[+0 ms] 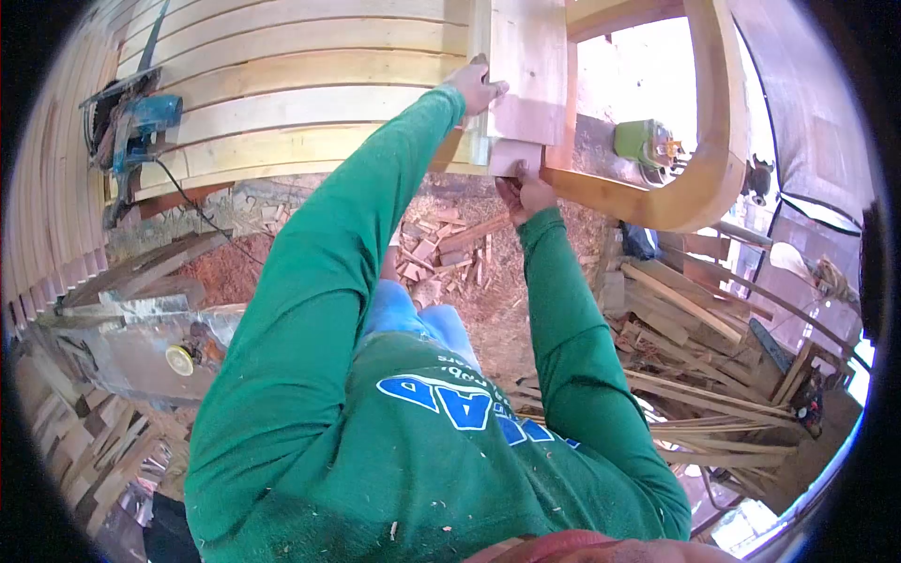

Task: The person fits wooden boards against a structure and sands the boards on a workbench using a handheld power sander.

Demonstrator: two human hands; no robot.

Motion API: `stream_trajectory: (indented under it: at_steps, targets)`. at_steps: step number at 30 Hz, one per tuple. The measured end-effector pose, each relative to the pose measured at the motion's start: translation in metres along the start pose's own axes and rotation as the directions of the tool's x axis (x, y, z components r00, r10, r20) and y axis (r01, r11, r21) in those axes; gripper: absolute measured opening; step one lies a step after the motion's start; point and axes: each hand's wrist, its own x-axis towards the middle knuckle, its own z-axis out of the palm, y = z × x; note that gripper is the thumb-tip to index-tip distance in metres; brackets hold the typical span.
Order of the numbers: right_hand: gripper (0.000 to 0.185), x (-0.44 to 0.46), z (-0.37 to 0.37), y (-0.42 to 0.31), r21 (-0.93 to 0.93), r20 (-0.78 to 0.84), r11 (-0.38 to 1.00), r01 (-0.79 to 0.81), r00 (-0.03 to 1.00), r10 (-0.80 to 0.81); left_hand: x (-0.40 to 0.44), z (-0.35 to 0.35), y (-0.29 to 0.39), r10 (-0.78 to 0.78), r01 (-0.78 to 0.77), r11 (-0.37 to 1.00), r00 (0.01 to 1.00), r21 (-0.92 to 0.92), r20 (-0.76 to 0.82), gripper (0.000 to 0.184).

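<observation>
A wide pale wooden board [527, 70] lies across the slatted wooden panel [310, 98], its narrower end pointing towards me. My left hand [479, 87] is closed on the board's left edge, beside a thin strip that runs along it. At the narrow end, my right hand [526, 192] has its fingers closed on the wood; the undersides of those fingers are hidden. Just right of the board is a wooden frame [718, 103] with rounded corners, close to my right hand.
A blue power saw [141, 127] rests at the panel's left end, its cord hanging down. Through the frame a green machine [638, 141] shows. Wood offcuts [446, 253] and sawdust cover the ground by my legs. Timber strips [713, 413] are piled at right, with a grey bench [141, 352] at left.
</observation>
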Motion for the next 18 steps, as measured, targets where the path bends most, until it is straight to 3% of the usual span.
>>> stream_trajectory:
  at_steps: [3,5,7,9,12,15,16,18]
  targets:
    - [0.024,-0.003,0.005,0.000,0.022,-0.040,1.000,0.005,0.999,-0.004,0.005,-0.008,0.003,-0.047,0.052,0.995,0.997,-0.084,0.055,0.066]
    - [0.024,0.001,0.009,-0.002,0.032,-0.045,0.999,0.002,0.999,-0.001,0.019,0.011,-0.019,-0.054,0.048,0.988,0.998,-0.146,-0.037,0.067]
    - [0.024,0.004,0.011,0.000,0.035,-0.052,0.998,-0.045,0.998,0.046,0.000,0.017,-0.021,-0.047,0.040,0.976,0.998,-0.213,-0.029,0.068]
    - [0.024,0.008,0.009,-0.002,0.018,-0.019,1.000,-0.025,1.000,0.025,-0.043,0.021,-0.018,0.003,0.016,0.962,0.998,-0.271,0.067,0.070]
    - [0.024,0.005,0.012,-0.005,0.041,-0.025,0.999,-0.014,1.000,0.015,-0.078,0.057,-0.048,0.343,-0.366,0.928,0.914,-0.075,-0.215,0.079]
    - [0.023,0.006,0.012,-0.010,0.067,-0.018,0.998,-0.001,1.000,0.003,-0.083,0.060,-0.055,0.352,-0.346,0.936,0.917,0.063,-0.185,0.085]
    - [0.023,0.007,0.010,-0.007,0.069,-0.010,0.998,-0.006,1.000,0.007,-0.090,0.040,-0.033,0.162,-0.163,0.986,0.987,0.033,0.015,0.077]
    - [0.022,0.011,0.005,-0.004,0.076,0.004,0.997,-0.009,1.000,0.009,-0.083,0.038,-0.043,0.168,-0.166,0.981,0.986,-0.096,0.005,0.068]
